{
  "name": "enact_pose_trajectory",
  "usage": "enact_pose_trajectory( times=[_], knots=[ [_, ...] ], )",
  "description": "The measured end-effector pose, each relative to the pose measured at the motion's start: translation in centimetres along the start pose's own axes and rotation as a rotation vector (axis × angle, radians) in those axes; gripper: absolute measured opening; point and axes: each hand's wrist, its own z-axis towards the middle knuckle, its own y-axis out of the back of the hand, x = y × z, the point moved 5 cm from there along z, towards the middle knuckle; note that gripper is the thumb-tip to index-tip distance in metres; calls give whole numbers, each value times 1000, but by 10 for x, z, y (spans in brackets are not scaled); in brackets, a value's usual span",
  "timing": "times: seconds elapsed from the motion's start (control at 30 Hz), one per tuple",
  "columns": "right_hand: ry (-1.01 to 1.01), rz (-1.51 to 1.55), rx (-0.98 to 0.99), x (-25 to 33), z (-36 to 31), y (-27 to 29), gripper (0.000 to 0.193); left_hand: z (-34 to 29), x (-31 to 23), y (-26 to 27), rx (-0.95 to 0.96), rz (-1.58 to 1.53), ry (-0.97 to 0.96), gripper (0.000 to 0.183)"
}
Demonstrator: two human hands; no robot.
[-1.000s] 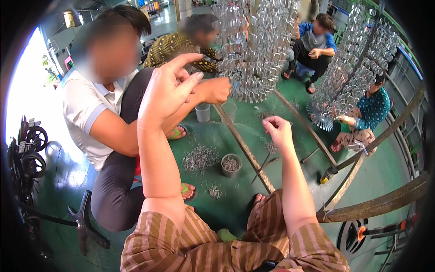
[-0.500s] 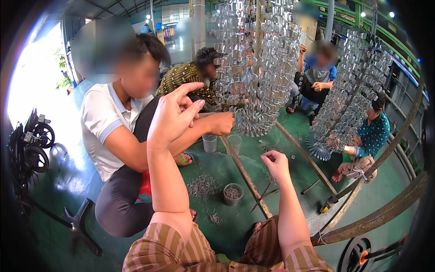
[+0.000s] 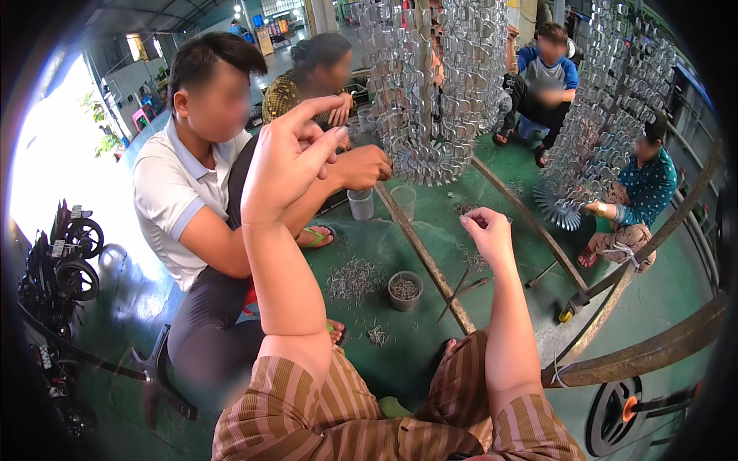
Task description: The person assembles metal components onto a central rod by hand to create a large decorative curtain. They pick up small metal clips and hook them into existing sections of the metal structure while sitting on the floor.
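My left hand [image 3: 294, 157] is raised before the large hanging cluster of shiny metal pieces [image 3: 419, 100]. Its index finger and thumb stretch apart toward the cluster, the other fingers are partly curled, and I see nothing between them. Lower and to the right, my right hand [image 3: 490, 234] has thumb and fingertips pressed together in a pinch; anything in it is too small to make out. Below the hands, a clear plastic cup [image 3: 404, 302] holds small grey metal pieces. A loose heap of such pieces [image 3: 356, 280] lies on the green floor beside it.
A co-worker in a white polo shirt [image 3: 173, 192] sits close at my left, an arm reaching toward the cluster. Others sit beyond and at right, near a second hanging cluster [image 3: 607, 115]. Metal bars [image 3: 430, 265] run along the floor; a curved rail [image 3: 638, 346] stands at right.
The view has shifted, and the floor things sit lower at left and higher at right. My hands keep nearly the same poses. The near co-worker's head is more upright.
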Motion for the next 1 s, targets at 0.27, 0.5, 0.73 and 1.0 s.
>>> enact_pose_trajectory(
  times=[0.27,0.5,0.73,1.0],
  knots=[
    [6,-45,-14,-5,-2,4,19,8,12,-11,-9,-1,-35,30],
    [-31,-130,-50,-6,1,4,21,44,58,-27,-115,-14,-64,23],
    [10,-303,-61,12,-3,-15,20,131,55,-29,-480,221,-153,30],
    [33,-441,74,17,-4,-44,20,190,71,-34,-590,256,-131,41]
  ],
)
